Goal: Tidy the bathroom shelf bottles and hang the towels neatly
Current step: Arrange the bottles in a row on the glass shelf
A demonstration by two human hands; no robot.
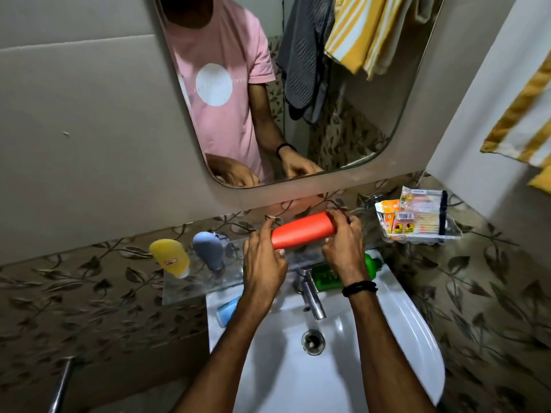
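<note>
Both hands hold a red-orange bottle [302, 232] sideways above the glass shelf [205, 286]. My left hand [264, 263] grips its lower end and my right hand [343, 248] wraps the upper end. A yellow bottle [170, 257] and a grey-blue bottle [208, 251] stand on the shelf's left part. Under my right hand a green bottle [328, 275] lies on the sink's back ledge. A light blue bottle [228, 310] lies on the sink's left rim, below the shelf. A yellow-and-white striped towel [524, 114] hangs at the right edge.
A white sink [402, 338] with a chrome tap [311, 296] sits below the shelf. A clear wall tray [417, 219] with packets is at the right. The mirror [343, 129] reflects a grey towel and a striped towel hanging behind me. A chrome bar [61, 386] shows at lower left.
</note>
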